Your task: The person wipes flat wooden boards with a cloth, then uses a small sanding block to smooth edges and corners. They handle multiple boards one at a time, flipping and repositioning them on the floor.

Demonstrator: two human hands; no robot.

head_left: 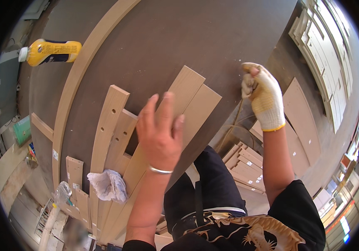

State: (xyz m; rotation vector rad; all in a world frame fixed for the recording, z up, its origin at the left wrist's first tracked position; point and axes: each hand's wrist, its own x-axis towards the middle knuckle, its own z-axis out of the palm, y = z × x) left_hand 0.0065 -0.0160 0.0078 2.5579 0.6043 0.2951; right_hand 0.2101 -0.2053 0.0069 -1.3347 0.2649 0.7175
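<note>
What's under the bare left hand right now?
Two pale wooden boards, side by side, show beyond the left hand. The stretch directly beneath it is covered, so any marks or holes there can't be seen, nor whether the palm touches wood.

left hand (160, 138), palm down, spreads its fingers (167, 109); right hand (267, 98) curls inward.

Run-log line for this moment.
left hand: over pale boards, contact unclear | right hand: gloved, grip unclear | white cloth: on boards
</note>
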